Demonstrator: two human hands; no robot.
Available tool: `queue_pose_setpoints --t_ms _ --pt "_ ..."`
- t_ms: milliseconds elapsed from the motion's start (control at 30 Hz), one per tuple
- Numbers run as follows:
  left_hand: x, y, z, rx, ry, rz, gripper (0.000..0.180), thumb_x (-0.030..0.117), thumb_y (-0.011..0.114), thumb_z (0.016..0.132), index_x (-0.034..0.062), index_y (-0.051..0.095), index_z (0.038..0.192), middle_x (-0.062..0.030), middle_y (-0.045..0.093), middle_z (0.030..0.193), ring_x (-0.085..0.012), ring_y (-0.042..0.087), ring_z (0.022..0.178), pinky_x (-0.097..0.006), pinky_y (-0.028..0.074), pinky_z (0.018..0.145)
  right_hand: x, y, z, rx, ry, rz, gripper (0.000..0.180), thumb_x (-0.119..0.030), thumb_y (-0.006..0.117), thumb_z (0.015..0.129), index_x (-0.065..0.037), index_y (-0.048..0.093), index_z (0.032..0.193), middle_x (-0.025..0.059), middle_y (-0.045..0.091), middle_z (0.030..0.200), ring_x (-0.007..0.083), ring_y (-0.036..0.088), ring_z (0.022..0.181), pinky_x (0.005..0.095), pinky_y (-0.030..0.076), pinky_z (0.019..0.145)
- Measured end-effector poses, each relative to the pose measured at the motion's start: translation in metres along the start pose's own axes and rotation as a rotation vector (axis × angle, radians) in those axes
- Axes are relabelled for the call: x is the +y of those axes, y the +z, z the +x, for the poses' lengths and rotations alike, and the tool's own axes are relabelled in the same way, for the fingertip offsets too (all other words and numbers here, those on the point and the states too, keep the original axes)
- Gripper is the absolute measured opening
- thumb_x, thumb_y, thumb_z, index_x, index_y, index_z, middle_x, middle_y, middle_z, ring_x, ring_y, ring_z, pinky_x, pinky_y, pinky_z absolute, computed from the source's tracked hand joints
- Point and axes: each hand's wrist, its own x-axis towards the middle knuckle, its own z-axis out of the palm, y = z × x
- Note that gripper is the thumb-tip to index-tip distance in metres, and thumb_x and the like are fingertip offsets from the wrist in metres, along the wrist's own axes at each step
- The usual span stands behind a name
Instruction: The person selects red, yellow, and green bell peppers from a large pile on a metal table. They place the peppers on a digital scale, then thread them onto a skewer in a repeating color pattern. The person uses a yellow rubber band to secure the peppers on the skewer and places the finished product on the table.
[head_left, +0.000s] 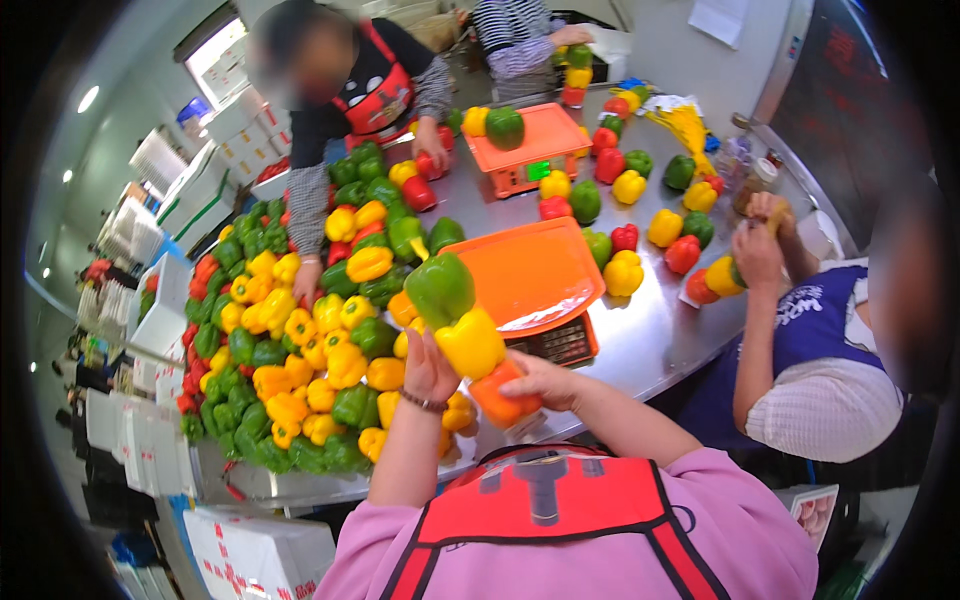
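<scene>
In front of me, a column of three bell peppers slants between my hands: a green bell pepper (441, 290) on top, a yellow bell pepper (470, 343) in the middle and an orange-red bell pepper (503, 394) lowest. My left hand (428, 372) cups the column's left side at the yellow one, its fingertips partly hidden behind it. The fingers of my right hand (543, 382) grip the orange-red one from the right. Something clear or pale shows at its lower end. Just beyond lies an orange scale pan (530, 272) with nothing on it, over a dark scale base (556, 343).
A large pile of loose bell peppers (300, 345) covers the table's left side; a co-worker reaches into it. A second orange scale (527, 140) holds peppers. Grouped peppers (625, 272) stand right on the metal table (640, 335). Another co-worker (800, 340) handles peppers close on the right.
</scene>
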Motion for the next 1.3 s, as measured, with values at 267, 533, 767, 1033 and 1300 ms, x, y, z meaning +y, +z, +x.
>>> queue_pose_setpoints --t_ms 267,533,767,1033,1300 --pt "-0.021 0.009 0.016 -0.048 -0.093 -0.012 0.068 0.050 0.061 0.088 0.0097 0.038 0.139 -0.0073 0.053 0.132 -0.0273 0.052 0.121 -0.047 0.041 0.103 -0.005 -0.005 -0.007 0.058 -0.052 0.048 0.073 -0.023 0.073 0.081 -0.006 0.034 0.140 0.0069 0.051 0.128 0.0166 0.050 0.118 0.0319 0.042 0.100" --pt "-0.027 -0.003 0.023 0.570 0.042 0.124 0.048 0.037 0.054 0.095 0.0148 0.041 0.135 -0.0067 0.054 0.125 -0.0201 0.054 0.107 -0.034 0.045 0.089 -0.116 -0.078 0.051 0.115 0.058 -0.095 0.051 -0.033 0.068 0.087 -0.007 0.051 0.127 0.0064 0.064 0.113 0.0168 0.064 0.097 0.0375 0.054 0.085" --pt "-0.022 -0.030 -0.024 0.834 0.144 0.016 0.029 0.026 0.058 0.094 0.0112 0.053 0.118 -0.0061 0.061 0.109 -0.0178 0.060 0.092 -0.030 0.049 0.078 -0.198 -0.188 0.195 0.321 0.359 -0.100 0.040 -0.038 0.066 0.087 -0.007 0.059 0.112 0.0086 0.069 0.100 0.0238 0.069 0.084 0.0425 0.057 0.075" --pt "-0.025 -0.036 -0.056 1.035 0.282 -0.054 0.028 0.025 0.058 0.094 0.0082 0.054 0.115 -0.0075 0.062 0.106 -0.0172 0.060 0.091 -0.030 0.049 0.078 -0.176 -0.283 0.302 0.520 0.384 -0.242 0.045 -0.035 0.072 0.083 -0.004 0.058 0.112 0.0116 0.068 0.099 0.0269 0.069 0.083 0.0439 0.058 0.072" --pt "-0.030 -0.038 -0.022 1.029 0.259 -0.013 0.023 0.021 0.055 0.095 0.0067 0.055 0.114 -0.0083 0.063 0.106 -0.0170 0.061 0.089 -0.029 0.049 0.077 -0.145 -0.358 0.336 0.827 0.128 -1.026 0.074 -0.038 0.075 0.076 0.005 0.049 0.131 0.0234 0.055 0.128 0.0323 0.057 0.116 0.0366 0.045 0.096"
